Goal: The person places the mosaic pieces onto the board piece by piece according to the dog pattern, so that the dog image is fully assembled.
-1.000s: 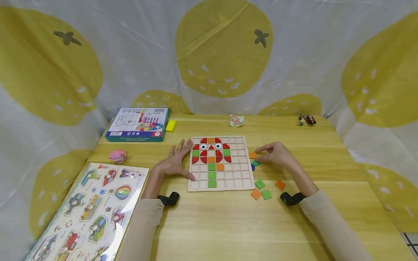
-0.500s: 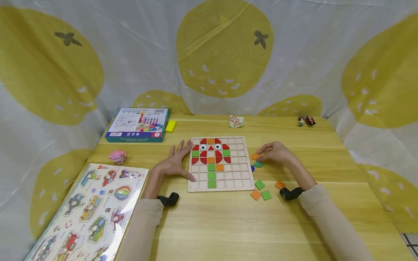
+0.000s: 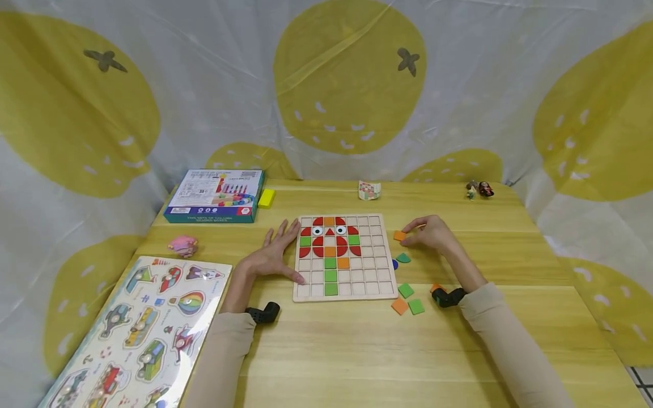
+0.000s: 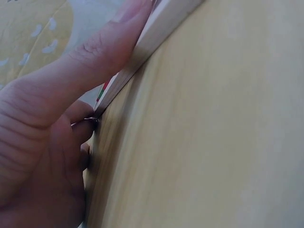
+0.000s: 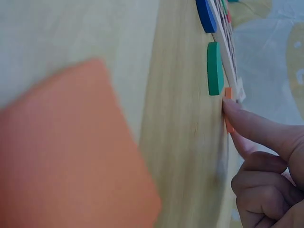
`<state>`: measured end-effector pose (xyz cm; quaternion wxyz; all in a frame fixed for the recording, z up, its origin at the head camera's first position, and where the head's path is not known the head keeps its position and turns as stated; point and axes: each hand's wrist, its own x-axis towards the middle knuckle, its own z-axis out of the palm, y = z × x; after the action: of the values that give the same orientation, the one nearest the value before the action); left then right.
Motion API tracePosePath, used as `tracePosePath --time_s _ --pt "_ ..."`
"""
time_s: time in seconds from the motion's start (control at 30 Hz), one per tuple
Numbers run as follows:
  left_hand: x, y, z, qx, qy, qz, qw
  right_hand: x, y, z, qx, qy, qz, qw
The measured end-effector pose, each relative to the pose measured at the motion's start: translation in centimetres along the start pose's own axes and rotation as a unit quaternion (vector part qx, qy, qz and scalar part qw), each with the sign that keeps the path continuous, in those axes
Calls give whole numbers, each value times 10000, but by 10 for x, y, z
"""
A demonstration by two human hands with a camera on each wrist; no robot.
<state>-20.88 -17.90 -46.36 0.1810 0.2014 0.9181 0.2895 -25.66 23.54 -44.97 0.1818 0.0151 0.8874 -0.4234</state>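
Note:
A wooden grid board lies mid-table, bearing red, green and orange flat tiles and two eye discs. My left hand rests spread along its left edge, the thumb over the near-left corner; in the left wrist view the thumb lies against the rim. Right of the board, my right hand pinches an orange square tile by its edge between thumb and index finger, low over the table. The right wrist view shows this tile edge-on, beyond a green curved piece and a blue piece.
Green and orange square tiles lie near the board's front-right corner, another orange tile under the right wrist camera. Left stand a picture puzzle, pink toy, boxed set and yellow block. A patterned card lies behind.
The right hand has shifted slightly away from the person with the orange tile, uncovering the green curved piece. Left hand and board stay put.

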Motion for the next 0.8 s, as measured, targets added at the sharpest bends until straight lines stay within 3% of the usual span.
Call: tracePosePath --time_s 0.13,0.27,0.4,0.57,0.8 --pt "0 1 -1 -54 20 -46 10000 -6 0 -1 -165 -9 -506 9986" --pt "1 0 0 -35 3 -67 10000 -23 -15 10 191 -408 -911 9948" --pt "2 0 -1 9 23 -38 10000 -36 -35 36 199 -703 -972 9926" --pt "3 0 0 16 33 -31 10000 -38 -44 66 -157 -691 -1003 9924" --pt "1 0 1 17 15 -29 10000 -40 -53 80 -338 -466 -1126 9920"
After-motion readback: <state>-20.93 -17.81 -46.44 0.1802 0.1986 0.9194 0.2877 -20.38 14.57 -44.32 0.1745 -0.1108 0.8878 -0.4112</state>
